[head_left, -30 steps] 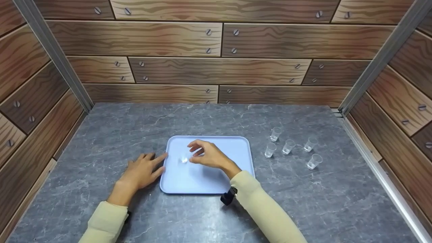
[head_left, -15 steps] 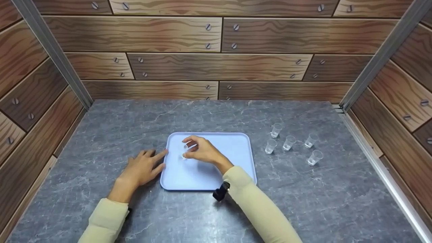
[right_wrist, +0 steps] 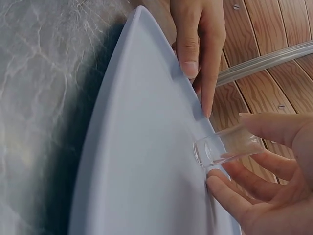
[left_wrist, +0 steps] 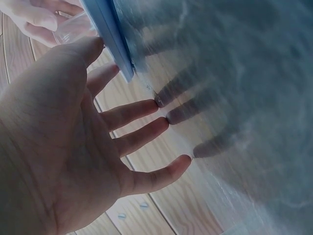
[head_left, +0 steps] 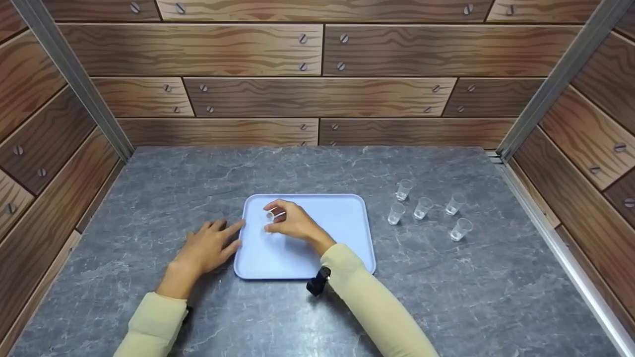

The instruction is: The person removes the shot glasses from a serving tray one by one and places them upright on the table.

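Note:
A clear small glass (right_wrist: pixel 225 147), shaped like a shot glass, is at the left part of the pale blue tray (head_left: pixel 327 218). My right hand (head_left: pixel 292 220) has its thumb and fingers curved round it; in the right wrist view the thumb lies along one side near the top, the fingers along the other. The fingers partly hide the glass in the head view. My left hand (head_left: pixel 206 248) lies at the tray's left edge, its fingers spread. In the left wrist view its thumb (left_wrist: pixel 93 49) touches that edge and the other fingertips reach the tabletop.
Several similar clear glasses stand apart on the grey marbled table (head_left: pixel 436 297), to the right of the tray; the nearest glass (head_left: pixel 396 213) is close to it. Wood-patterned walls (head_left: pixel 263 96) and metal posts enclose the table. A black device (head_left: pixel 318 281) sits at my right wrist.
My right hand has moved left over the tray, from beside the glass to around it. My left hand has stayed at the tray edge. The head view has shifted slightly.

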The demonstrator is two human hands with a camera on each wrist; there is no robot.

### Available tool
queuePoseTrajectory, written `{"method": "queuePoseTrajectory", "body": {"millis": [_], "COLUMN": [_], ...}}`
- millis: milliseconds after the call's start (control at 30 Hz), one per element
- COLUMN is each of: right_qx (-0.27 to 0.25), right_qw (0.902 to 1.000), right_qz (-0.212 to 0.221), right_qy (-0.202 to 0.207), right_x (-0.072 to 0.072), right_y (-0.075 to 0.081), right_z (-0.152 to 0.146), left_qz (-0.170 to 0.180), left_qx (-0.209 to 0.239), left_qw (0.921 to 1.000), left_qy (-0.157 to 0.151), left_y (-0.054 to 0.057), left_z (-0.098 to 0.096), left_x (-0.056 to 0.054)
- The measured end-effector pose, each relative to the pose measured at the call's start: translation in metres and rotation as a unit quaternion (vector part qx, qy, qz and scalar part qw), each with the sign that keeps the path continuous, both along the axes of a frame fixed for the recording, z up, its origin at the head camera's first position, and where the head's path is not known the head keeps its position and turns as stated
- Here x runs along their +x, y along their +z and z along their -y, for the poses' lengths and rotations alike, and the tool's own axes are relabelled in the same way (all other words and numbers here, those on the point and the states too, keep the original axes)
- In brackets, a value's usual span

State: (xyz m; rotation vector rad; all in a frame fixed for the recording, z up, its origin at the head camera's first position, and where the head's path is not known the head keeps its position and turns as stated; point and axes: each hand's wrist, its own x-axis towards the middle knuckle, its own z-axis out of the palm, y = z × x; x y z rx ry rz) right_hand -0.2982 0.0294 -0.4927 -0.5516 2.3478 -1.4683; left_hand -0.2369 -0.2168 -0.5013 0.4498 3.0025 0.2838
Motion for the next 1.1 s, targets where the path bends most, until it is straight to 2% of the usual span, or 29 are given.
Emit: {"method": "queuePoseTrajectory", "body": {"millis": [267,533,900,1100], "right_qx": [-0.012,-0.011,-0.019,-0.015], "right_qw": [0.9999,0.9995,0.9989,0.9978], "right_qz": [0.001,-0.023,-0.037,-0.054], "right_qy": [0.004,0.02,0.019,0.036], "right_x": [0.004,0.005,0.005,0.006], "right_y": [-0.003,-0.003,-0.002,0.004], "right_z": [0.008,0.012,0.006,-0.002], "left_qz": [0.009,0.005,0.005,0.003], "left_qx": [-0.001,0.001,0.005,0.001], "left_qw": [0.9999,0.9999,1.0,1.0], "left_qy": [0.006,0.01,0.004,0.001], "left_y": [-0.001,-0.001,0.002,0.003], "left_z": [0.005,0.007,0.001,-0.001], "left_x": [0.005,0.008,0.004,0.002]}}
